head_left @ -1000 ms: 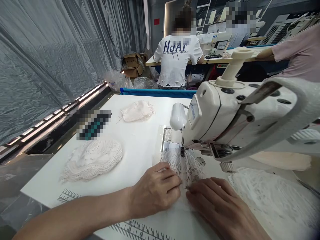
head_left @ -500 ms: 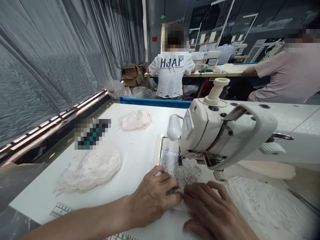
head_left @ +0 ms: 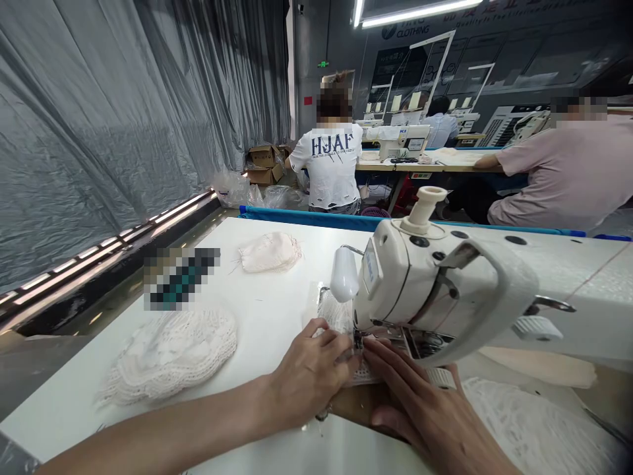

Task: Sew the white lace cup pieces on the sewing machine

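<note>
My left hand (head_left: 311, 376) lies palm down on a white lace piece (head_left: 363, 375) beside the needle of a white sewing machine (head_left: 445, 290), its fingers curled and pressing the fabric. My right hand (head_left: 420, 412) lies flat on the same lace just right of it, fingers stretched toward the needle. The fingertips of both hands meet under the machine head. Most of the lace is hidden under my hands. More white lace fabric (head_left: 534, 429) spreads out to the right.
A heap of white lace (head_left: 171, 353) and a smaller pale fabric piece (head_left: 270, 252) lie on the white table (head_left: 257, 297). A blurred dark object (head_left: 180, 277) lies at the left. Other people sit at sewing tables behind. Grey plastic sheeting (head_left: 99, 132) hangs on the left.
Both hands have pushed the lace forward, up to the needle, so less of it shows. The camera has tilted up and shows more of the room.
</note>
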### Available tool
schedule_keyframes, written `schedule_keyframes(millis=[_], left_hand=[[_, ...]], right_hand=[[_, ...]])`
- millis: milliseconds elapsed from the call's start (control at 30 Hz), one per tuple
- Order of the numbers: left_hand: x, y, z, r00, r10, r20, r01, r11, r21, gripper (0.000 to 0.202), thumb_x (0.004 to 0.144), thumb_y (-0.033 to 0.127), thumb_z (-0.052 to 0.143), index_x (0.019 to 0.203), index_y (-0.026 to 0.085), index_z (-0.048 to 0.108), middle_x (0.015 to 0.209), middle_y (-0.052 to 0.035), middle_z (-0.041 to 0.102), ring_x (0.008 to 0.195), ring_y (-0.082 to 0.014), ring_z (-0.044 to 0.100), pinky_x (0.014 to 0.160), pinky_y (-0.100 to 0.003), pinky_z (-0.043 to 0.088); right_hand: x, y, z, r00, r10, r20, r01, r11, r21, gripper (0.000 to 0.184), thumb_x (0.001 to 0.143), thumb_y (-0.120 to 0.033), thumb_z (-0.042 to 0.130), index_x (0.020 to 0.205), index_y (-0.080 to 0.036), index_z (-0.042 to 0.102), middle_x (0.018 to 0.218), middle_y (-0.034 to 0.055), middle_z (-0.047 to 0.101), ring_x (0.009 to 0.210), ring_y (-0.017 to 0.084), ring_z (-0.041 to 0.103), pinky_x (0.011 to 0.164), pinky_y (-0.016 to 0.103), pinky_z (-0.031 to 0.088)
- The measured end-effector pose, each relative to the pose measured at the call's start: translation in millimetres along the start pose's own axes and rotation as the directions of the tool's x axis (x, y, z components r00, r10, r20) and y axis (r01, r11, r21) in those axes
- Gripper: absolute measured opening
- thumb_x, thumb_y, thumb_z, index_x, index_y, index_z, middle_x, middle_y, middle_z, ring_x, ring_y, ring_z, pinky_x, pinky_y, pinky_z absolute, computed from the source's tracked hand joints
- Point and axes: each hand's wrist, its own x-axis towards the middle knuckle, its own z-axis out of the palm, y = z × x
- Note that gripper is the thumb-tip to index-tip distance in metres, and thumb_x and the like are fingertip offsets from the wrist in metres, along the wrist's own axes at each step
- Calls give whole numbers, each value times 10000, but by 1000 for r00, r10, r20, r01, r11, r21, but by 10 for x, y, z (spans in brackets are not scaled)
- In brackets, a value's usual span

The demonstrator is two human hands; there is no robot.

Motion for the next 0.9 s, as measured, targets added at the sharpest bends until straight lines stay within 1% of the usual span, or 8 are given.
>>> schedule_keyframes(millis=[133,200,300,400,500,600,733,900], left_hand=[[1,-40,26,1000,-8,1,8,1000,-4,169,903,187,460,1044,171,552,991,-46,585,865,-140,552,909,-345,358],[-7,-43,35,1000,-6,-10,6,1000,-10,172,904,179,451,1039,170,557,1011,-56,585,872,-142,552,941,-359,346],[-10,-14,10,999,19,-32,-19,1000,7,178,893,148,457,1036,142,563,997,-71,591,919,-160,548,962,-382,337],[-9,40,-44,998,39,-52,-37,999,39,170,885,79,452,1003,114,570,953,-64,603,964,-167,536,950,-371,348],[-19,82,-84,997,59,-58,-56,997,47,151,874,29,447,900,101,577,841,-30,588,846,-138,546,875,-344,373],[-37,93,-86,996,63,-60,-60,996,63,164,868,13,451,797,110,563,752,-1,541,728,-118,522,801,-337,372],[-58,88,-55,995,69,-68,-63,994,85,190,865,13,453,744,120,553,735,-3,526,711,-123,504,780,-341,358],[-57,84,-29,994,62,-95,-54,995,86,191,846,-4,458,737,119,556,738,-10,537,729,-129,509,793,-342,358]], right_hand=[[10,4,4,999,26,21,-26,1000,0,519,925,-532,374,1303,-189,463,1099,98,685,862,244,651,838,438,366],[10,5,1,999,29,25,-28,1000,-12,509,938,-513,353,1311,-181,453,1103,102,683,855,244,653,842,453,358],[-5,2,-12,1000,16,7,-15,999,-37,473,961,-475,314,1266,-161,494,1089,107,688,842,239,658,848,472,341],[-10,-20,-56,999,-38,-29,37,998,-46,450,958,-480,334,1184,-164,560,1071,103,696,834,228,663,834,448,359],[23,-61,-119,995,-83,-63,80,996,-44,435,969,-451,322,1071,-153,621,1018,97,715,779,219,673,812,431,374],[62,-89,-158,996,-69,-60,67,997,-33,423,994,-358,277,1003,-144,642,941,87,731,747,205,675,784,405,380],[22,-72,-136,999,-12,-41,13,1000,4,370,988,-331,294,1027,-187,633,941,74,727,745,199,665,809,409,383],[-88,-34,-59,999,-26,39,26,1000,0,310,949,-358,409,1147,-201,588,1054,80,700,818,199,656,862,414,368]])
